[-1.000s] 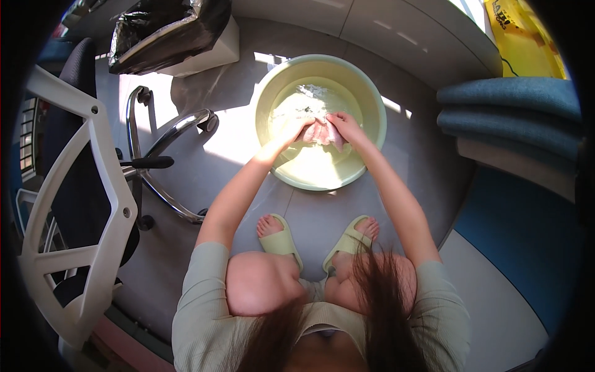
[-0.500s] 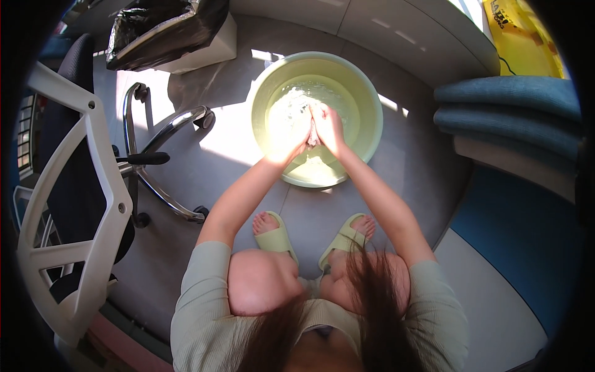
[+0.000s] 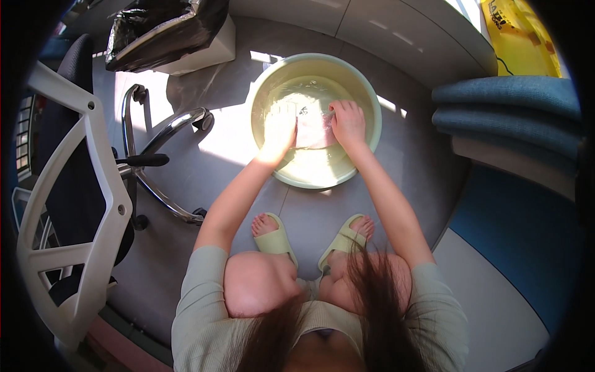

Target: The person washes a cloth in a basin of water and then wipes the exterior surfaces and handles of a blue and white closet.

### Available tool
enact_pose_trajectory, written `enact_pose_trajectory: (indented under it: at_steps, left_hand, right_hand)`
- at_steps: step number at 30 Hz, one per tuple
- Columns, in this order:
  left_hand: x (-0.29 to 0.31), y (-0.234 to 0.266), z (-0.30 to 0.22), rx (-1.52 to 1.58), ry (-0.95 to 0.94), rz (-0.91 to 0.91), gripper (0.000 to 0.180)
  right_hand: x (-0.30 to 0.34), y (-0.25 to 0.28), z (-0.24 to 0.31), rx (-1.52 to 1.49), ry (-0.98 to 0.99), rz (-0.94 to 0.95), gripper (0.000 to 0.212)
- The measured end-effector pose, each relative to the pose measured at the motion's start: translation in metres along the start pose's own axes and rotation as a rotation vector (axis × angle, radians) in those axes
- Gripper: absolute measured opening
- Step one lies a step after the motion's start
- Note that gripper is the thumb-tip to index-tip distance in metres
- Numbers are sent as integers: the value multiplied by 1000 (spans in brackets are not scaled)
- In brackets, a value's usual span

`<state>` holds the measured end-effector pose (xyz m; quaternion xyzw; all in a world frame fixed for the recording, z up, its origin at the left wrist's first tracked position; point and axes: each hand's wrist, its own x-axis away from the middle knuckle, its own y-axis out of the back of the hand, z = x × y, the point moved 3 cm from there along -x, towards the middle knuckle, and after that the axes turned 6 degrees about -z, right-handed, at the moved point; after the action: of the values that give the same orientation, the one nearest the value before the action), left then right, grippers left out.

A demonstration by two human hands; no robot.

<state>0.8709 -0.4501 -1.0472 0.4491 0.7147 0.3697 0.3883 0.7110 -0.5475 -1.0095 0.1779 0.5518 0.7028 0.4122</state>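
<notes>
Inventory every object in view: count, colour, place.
basin: 1, pale green, centre
water: 1, clear, in basin
cloth: 1, pinkish, in basin
chair: 1, white, black, left
bin: 1, white, upper left
bag: 1, yellow, upper right
pads: 2, blue, right
panel: 1, blue, lower right
slippers: 2, pale green, lower centre
shirt: 1, pale green, bottom
left hand: 1, bare, at cloth's left
right hand: 1, bare, at cloth's right
feet: 2, bare, in slippers

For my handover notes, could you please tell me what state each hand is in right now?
Left hand: at the left edge of the pink cloth; glare hides its grip.
Right hand: closed, holding the cloth's right edge.
</notes>
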Motion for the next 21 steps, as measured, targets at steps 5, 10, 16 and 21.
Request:
enact_pose_trajectory:
  at_steps: [5, 10, 16, 21]
  left_hand:
    - [9, 17, -31, -25, -201, 188, 30]
    - [4, 14, -24, 36, -117, 459, 24]
    - [-2, 8, -7, 897, 318, 252, 24]
    - [-5, -6, 7, 679, 434, 430, 32]
  right_hand:
    - [13, 9, 8, -38, -25, 369, 7]
    - [16, 9, -1, -205, -49, 582, 7]
    - [3, 12, 5, -819, -314, 302, 20]
    - [1, -8, 2, -755, -397, 490, 28]
